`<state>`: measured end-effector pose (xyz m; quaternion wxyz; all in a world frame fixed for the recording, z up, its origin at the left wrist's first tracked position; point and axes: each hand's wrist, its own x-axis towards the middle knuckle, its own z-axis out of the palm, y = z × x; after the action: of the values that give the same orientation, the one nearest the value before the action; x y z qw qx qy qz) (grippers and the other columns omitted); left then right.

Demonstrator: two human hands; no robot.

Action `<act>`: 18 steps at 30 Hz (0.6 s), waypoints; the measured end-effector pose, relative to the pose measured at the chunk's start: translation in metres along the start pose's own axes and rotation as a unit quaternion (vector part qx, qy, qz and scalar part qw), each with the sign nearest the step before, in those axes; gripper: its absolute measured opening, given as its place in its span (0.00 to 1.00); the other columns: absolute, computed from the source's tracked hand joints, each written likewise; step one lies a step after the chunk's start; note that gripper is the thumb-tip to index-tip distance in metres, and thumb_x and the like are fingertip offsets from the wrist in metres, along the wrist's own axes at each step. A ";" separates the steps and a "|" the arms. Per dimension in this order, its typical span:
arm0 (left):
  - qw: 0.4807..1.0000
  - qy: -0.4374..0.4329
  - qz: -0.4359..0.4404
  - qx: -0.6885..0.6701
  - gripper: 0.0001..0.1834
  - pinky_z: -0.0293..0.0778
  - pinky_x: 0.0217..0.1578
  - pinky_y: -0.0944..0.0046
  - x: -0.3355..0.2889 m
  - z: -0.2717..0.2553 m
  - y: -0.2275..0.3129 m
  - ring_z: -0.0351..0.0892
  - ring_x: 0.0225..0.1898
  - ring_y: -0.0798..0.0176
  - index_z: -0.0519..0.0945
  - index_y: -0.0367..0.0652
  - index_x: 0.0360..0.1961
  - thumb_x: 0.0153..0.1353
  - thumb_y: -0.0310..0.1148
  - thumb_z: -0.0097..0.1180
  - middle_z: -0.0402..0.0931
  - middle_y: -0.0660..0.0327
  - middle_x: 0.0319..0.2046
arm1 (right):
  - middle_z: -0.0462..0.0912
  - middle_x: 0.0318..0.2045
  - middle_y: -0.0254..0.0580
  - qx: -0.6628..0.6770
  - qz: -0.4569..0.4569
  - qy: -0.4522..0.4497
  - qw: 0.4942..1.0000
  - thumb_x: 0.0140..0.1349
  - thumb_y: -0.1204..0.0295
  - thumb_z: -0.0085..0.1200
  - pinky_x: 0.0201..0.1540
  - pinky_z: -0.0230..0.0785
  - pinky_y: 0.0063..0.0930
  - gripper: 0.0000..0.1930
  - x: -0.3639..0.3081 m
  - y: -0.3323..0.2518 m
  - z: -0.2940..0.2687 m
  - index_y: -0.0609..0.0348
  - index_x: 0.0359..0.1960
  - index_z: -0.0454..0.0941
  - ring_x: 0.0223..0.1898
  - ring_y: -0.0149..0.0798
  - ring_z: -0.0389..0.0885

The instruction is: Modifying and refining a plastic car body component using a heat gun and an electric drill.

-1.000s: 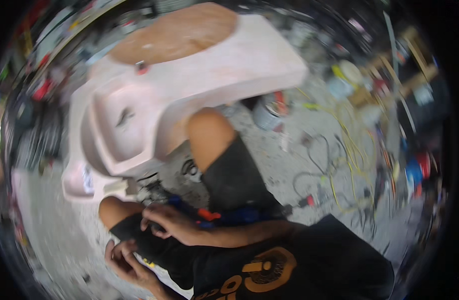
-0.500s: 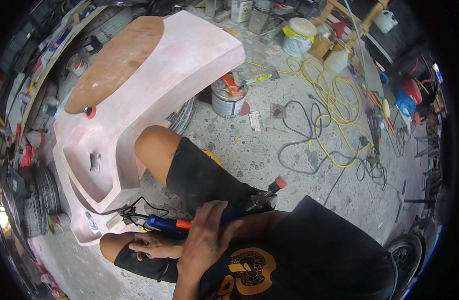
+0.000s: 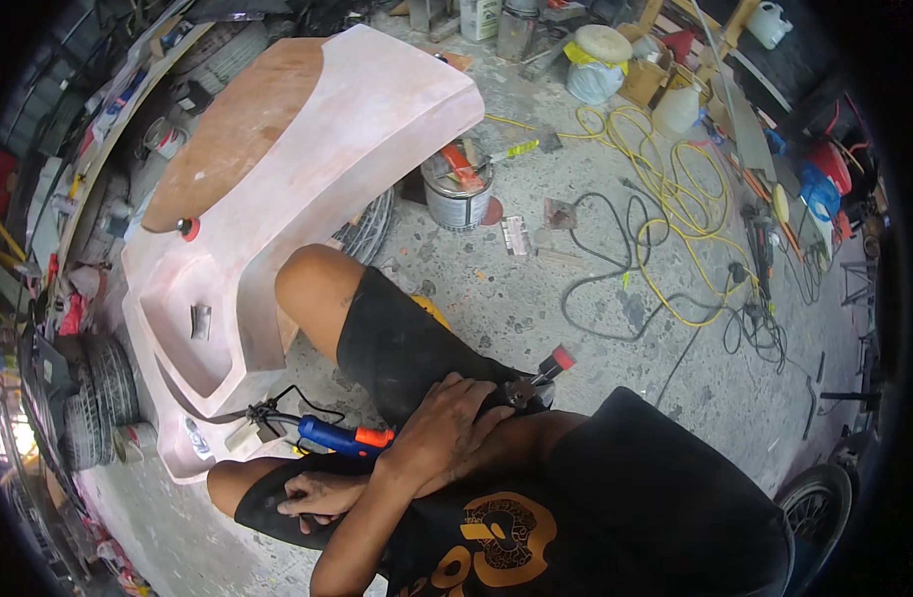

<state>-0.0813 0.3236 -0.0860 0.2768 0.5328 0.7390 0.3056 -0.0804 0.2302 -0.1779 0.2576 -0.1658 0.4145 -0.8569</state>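
My right forearm reaches across my lap, and my right hand rests by my lower knee, fingers loosely bent and apart, with nothing visible in them. Coming up from the lower edge, my left arm crosses over it. My left hand lies with fingers outstretched over my right forearm, beside a blue-and-orange power tool across my lap. The hand and arm hide the tool's middle. Its metal head shows beyond my fingers, with a red-tipped black part sticking up.
A large pinkish-white moulded panel with a brown area stands ahead at left. A paint can with tools on its lid is beyond my knee. Yellow cable and black cord tangle on the concrete floor. Tyres are at left.
My left hand has shifted right along my right forearm, its fingers spreading, uncovering more of the tool's orange part. The view has shifted slightly.
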 end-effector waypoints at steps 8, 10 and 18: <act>0.993 -0.090 0.018 -0.073 0.20 0.73 0.54 0.47 0.014 0.009 -0.005 0.79 0.51 0.39 0.75 0.33 0.51 0.73 0.43 0.53 0.81 0.42 0.43 | 0.82 0.33 0.34 -0.045 0.094 -0.086 0.991 0.74 0.57 0.54 0.43 0.74 0.30 0.17 -0.016 0.003 0.014 0.60 0.48 0.72 0.38 0.30 0.81; 0.992 -0.093 0.023 -0.088 0.21 0.75 0.51 0.45 0.015 0.006 -0.004 0.80 0.50 0.37 0.74 0.33 0.53 0.74 0.43 0.52 0.81 0.41 0.45 | 0.82 0.33 0.34 -0.054 0.116 -0.091 0.988 0.74 0.57 0.54 0.44 0.74 0.30 0.17 -0.019 0.000 0.014 0.60 0.48 0.72 0.38 0.30 0.81; 0.977 0.066 -0.007 -0.205 0.21 0.76 0.55 0.56 -0.005 -0.031 -0.017 0.84 0.52 0.50 0.76 0.37 0.58 0.75 0.42 0.53 0.84 0.50 0.48 | 0.82 0.32 0.33 -0.092 0.176 -0.088 0.976 0.74 0.57 0.55 0.45 0.73 0.30 0.17 -0.053 -0.019 -0.002 0.60 0.48 0.72 0.38 0.31 0.82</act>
<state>-0.1131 0.3095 -0.0781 0.3324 0.4384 0.6809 0.4834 -0.0445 0.2722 -0.1676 0.4234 -0.1882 0.4902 -0.7382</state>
